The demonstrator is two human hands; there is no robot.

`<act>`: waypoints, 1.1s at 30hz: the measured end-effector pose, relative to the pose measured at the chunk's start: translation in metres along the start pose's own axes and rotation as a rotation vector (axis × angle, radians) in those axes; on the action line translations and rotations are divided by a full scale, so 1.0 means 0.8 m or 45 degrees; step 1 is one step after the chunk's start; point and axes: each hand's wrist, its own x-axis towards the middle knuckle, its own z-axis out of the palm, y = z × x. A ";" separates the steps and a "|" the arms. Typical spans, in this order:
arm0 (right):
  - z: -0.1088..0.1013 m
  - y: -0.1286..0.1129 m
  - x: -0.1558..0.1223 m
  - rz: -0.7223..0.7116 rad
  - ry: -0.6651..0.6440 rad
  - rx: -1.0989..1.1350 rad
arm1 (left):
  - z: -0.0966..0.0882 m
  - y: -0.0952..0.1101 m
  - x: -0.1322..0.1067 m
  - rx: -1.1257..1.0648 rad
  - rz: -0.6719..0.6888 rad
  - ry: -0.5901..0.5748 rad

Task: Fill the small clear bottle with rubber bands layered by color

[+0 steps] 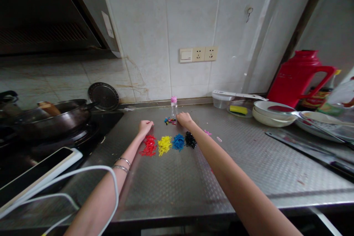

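Red pile [148, 145], yellow pile [165, 145], blue pile [178, 142], black pile [190, 139] of thin plastic strips, side by side; small mixed-colour heap [170, 121] just beside upright clear bottle [173, 109], pink cap [173, 99].

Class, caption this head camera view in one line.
Left hand and right hand beside coloured band piles and bottle on steel counter.

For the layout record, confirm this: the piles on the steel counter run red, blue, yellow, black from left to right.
Wrong on the order: the head view shows yellow second and blue third. The piles on the steel counter run red pile, yellow pile, blue pile, black pile from left to right.
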 end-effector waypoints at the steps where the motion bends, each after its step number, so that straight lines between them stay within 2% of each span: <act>1: 0.000 0.001 -0.001 0.005 0.001 0.005 | 0.000 0.000 0.000 0.000 0.002 0.001; 10: -0.007 0.023 -0.027 0.099 0.089 0.102 | 0.001 -0.002 0.001 -0.005 -0.001 -0.004; 14: -0.017 0.043 -0.043 0.089 0.111 0.370 | 0.001 -0.002 0.001 -0.002 -0.007 -0.004; 16: -0.022 0.052 -0.052 0.011 0.020 0.529 | 0.001 -0.002 0.001 -0.004 -0.007 -0.014; 21: -0.035 0.064 -0.083 -0.163 -0.393 0.849 | -0.002 0.001 0.000 -0.006 -0.016 -0.043; 23: -0.037 0.066 -0.095 -0.195 -0.449 0.907 | -0.003 0.004 -0.001 -0.012 -0.035 -0.042; 28: -0.034 0.072 -0.110 -0.179 -0.349 0.970 | -0.007 0.013 -0.007 -0.034 -0.074 -0.043; 33: -0.026 0.081 -0.121 -0.066 -0.018 0.965 | -0.010 0.021 -0.011 -0.048 -0.133 -0.054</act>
